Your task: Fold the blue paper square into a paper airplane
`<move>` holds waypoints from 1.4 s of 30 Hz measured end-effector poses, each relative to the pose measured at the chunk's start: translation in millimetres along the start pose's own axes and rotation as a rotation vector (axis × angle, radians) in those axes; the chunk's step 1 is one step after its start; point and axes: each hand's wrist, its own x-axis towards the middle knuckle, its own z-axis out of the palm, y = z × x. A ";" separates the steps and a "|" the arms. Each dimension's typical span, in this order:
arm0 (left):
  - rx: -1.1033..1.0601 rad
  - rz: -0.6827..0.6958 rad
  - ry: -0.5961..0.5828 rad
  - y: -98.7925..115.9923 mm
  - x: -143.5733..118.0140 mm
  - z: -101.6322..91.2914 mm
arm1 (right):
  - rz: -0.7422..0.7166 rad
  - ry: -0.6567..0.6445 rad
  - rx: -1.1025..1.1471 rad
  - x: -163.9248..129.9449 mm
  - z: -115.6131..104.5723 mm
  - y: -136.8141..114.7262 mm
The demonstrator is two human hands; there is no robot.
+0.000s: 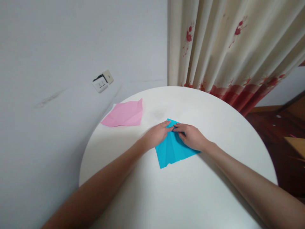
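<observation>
A blue sheet of paper (pixel 172 150), creased with fold lines, lies near the middle of a round white table (pixel 181 190). My left hand (pixel 156 135) rests on the paper's left edge with fingertips pressing its far corner. My right hand (pixel 192 136) lies on the paper's right side, its fingers meeting the left hand's at that far corner. Both hands press flat on the paper; part of the sheet is hidden beneath them.
A crumpled pink sheet of paper (pixel 125 115) lies at the table's far left edge by the white wall. A wall socket (pixel 103 81) sits on the wall behind. A cream curtain with red flowers (pixel 228 51) hangs at the back right.
</observation>
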 end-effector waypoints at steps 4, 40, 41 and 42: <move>0.030 0.010 0.002 1.3 -0.8 -3.2 | 0.054 0.095 -0.027 1.8 3.5 4.8; -0.020 0.095 -0.002 -3.4 -2.8 -15.5 | 0.394 0.393 0.452 5.9 -10.2 10.4; -0.020 0.093 -0.006 -3.2 -2.8 -15.8 | 0.394 0.385 0.414 5.7 -10.3 10.8; -0.016 0.087 -0.009 -2.9 -2.8 -16.2 | 0.392 0.371 0.369 5.4 -10.5 11.2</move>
